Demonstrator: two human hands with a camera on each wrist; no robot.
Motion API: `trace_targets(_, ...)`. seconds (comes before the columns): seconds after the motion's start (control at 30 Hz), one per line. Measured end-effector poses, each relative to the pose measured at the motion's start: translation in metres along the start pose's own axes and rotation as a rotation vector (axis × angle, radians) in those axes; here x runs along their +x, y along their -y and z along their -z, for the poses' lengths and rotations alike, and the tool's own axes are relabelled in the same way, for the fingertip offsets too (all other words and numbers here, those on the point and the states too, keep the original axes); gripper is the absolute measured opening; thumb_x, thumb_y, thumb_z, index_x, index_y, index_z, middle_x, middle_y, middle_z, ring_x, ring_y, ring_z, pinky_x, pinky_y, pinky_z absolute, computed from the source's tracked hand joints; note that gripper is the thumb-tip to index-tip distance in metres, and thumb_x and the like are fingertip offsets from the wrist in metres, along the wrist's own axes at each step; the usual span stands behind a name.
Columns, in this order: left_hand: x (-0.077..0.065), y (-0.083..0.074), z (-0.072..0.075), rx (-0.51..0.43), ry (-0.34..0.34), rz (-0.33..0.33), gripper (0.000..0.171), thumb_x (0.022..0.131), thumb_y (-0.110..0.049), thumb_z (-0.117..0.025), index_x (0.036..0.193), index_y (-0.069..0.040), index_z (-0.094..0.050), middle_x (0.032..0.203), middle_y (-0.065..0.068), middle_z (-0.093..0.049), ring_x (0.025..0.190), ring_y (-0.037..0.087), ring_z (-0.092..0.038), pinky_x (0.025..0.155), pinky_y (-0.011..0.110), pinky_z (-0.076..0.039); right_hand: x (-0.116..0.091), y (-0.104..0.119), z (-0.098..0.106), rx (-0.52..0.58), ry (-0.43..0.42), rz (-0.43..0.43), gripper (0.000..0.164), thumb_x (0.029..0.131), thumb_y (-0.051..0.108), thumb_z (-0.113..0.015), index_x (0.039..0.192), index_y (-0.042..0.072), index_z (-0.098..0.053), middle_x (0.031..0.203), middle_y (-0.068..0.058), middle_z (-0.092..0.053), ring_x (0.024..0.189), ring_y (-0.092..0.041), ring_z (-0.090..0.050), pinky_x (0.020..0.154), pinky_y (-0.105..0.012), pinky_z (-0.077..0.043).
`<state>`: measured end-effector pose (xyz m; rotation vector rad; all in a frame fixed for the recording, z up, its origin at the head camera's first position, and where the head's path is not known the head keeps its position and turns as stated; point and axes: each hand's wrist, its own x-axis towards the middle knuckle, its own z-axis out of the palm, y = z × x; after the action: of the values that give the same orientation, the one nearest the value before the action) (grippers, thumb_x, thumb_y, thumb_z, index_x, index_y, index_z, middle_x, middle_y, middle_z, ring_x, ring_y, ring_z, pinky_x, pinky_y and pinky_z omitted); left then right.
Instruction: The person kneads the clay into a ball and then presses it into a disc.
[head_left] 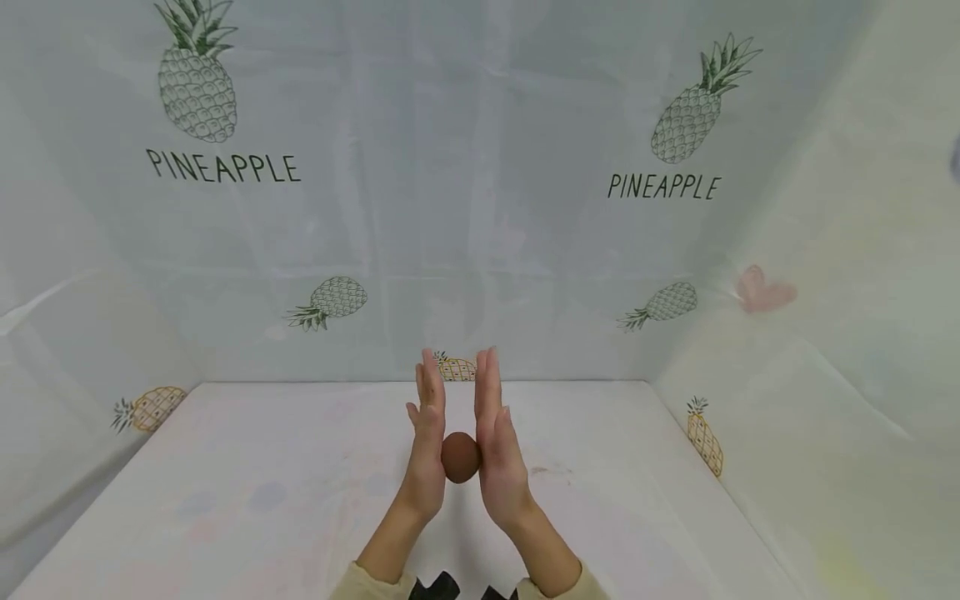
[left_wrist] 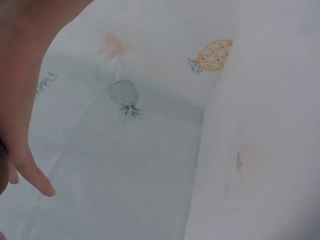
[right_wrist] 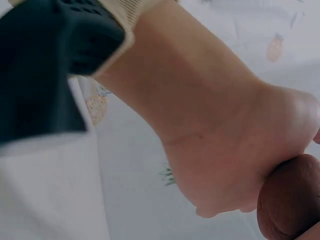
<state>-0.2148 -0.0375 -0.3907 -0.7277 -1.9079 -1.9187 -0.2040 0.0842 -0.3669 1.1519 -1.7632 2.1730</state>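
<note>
Backing the scene is a pale, faintly creased sheet [head_left: 420, 217] printed with line-drawn pineapples, its surface smooth and slightly glossy. Below it spreads the desk [head_left: 637, 500], white and flat, with soft pastel blotches. Cream sleeves [head_left: 371, 585] end in a ribbed cuff, beside dark gear [right_wrist: 35, 75] worn at the wrists.

The left hand [head_left: 427, 446] and right hand [head_left: 497, 454] stand upright, palms facing, held apart by the ball [head_left: 461, 457] between them; their fingers are straight, curled round nothing. The step looks like rolling or pressing between the palms. Light, even pressure would serve best, with both palms parallel and small circles letting the ball turn every way; squeezing hard would likely flatten it, and plain to-and-fro strokes could draw it out long.

That ball sits at the lower palms, touching both, and appears clear of the desk. It is brown, matt and nearly round, and looks like dense modelling clay. Smallest are the creases [right_wrist: 280, 229] on its surface, which gentle turning should probably smooth.
</note>
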Motion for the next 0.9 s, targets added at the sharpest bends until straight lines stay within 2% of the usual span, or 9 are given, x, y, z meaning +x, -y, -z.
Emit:
trace_targets(0.1,-0.002,0.001,-0.008,0.023,0.022,-0.027,0.059,0.113,-0.039,-0.005,0.170,-0.033,0.010,0.176,-0.014,0.017,0.161,0.015,0.025,0.116,0.065,0.032,0.001,0.002,0.008,-0.010,-0.021,-0.007,0.060,0.113,0.044,0.003,0.170,0.030,0.013,0.177,0.011,0.014,0.163,-0.017,0.017,0.123,-0.064,0.020)
trace_targets(0.23,-0.006,-0.003,-0.016,0.042,0.045,-0.065,0.059,0.114,-0.035,-0.006,0.171,-0.028,0.009,0.177,-0.013,0.016,0.162,0.015,0.024,0.116,0.067,0.030,0.003,-0.001,0.017,-0.006,-0.043,-0.026,0.059,0.112,0.043,0.004,0.170,0.032,0.014,0.177,0.012,0.014,0.163,-0.018,0.018,0.124,-0.064,0.020)
trace_targets(0.3,-0.008,-0.006,-0.020,0.052,0.055,-0.067,0.059,0.114,-0.034,-0.005,0.171,-0.028,0.009,0.177,-0.014,0.017,0.161,0.012,0.023,0.117,0.066,0.029,0.004,-0.003,0.021,0.003,-0.055,-0.039,0.059,0.112,0.044,0.004,0.170,0.034,0.014,0.177,0.012,0.014,0.163,-0.017,0.018,0.124,-0.063,0.020)
trace_targets(0.43,-0.010,-0.008,-0.024,0.075,0.059,-0.077,0.059,0.114,-0.035,-0.005,0.171,-0.026,0.008,0.178,-0.013,0.015,0.162,0.018,0.022,0.117,0.068,0.027,0.005,-0.013,0.026,0.031,-0.060,-0.078,0.060,0.112,0.050,0.003,0.169,0.036,0.014,0.176,0.014,0.015,0.162,-0.015,0.020,0.123,-0.064,0.021)
trace_targets(0.57,-0.011,-0.010,-0.020,0.078,0.032,-0.074,0.060,0.113,-0.040,-0.004,0.171,-0.026,0.006,0.178,-0.012,0.012,0.163,0.022,0.021,0.118,0.067,0.027,0.005,-0.027,0.023,0.059,-0.027,-0.127,0.062,0.111,0.054,0.004,0.169,0.033,0.017,0.175,0.016,0.018,0.161,-0.014,0.022,0.122,-0.065,0.023)
trace_targets(0.7,-0.007,-0.012,-0.011,0.051,-0.008,-0.058,0.062,0.112,-0.049,-0.005,0.171,-0.032,0.006,0.178,-0.015,0.012,0.163,0.014,0.020,0.120,0.061,0.029,0.003,-0.035,0.013,0.066,0.028,-0.163,0.063,0.111,0.054,0.005,0.169,0.031,0.017,0.174,0.019,0.022,0.161,-0.013,0.022,0.123,-0.063,0.022)
trace_targets(0.8,-0.003,-0.013,-0.002,0.037,-0.036,-0.058,0.064,0.111,-0.054,-0.006,0.170,-0.033,0.009,0.177,-0.015,0.016,0.161,0.009,0.023,0.119,0.060,0.031,0.001,-0.035,0.004,0.057,0.063,-0.157,0.063,0.112,0.052,0.006,0.169,0.029,0.018,0.174,0.020,0.021,0.162,-0.012,0.019,0.125,-0.059,0.020)
trace_targets(0.9,0.001,-0.010,0.005,0.036,-0.057,-0.063,0.066,0.111,-0.056,-0.006,0.170,-0.032,0.010,0.176,-0.015,0.018,0.160,0.010,0.026,0.117,0.061,0.033,-0.001,-0.029,-0.002,0.057,0.072,-0.117,0.062,0.112,0.050,0.007,0.169,0.028,0.017,0.175,0.018,0.018,0.163,-0.013,0.017,0.126,-0.059,0.018)
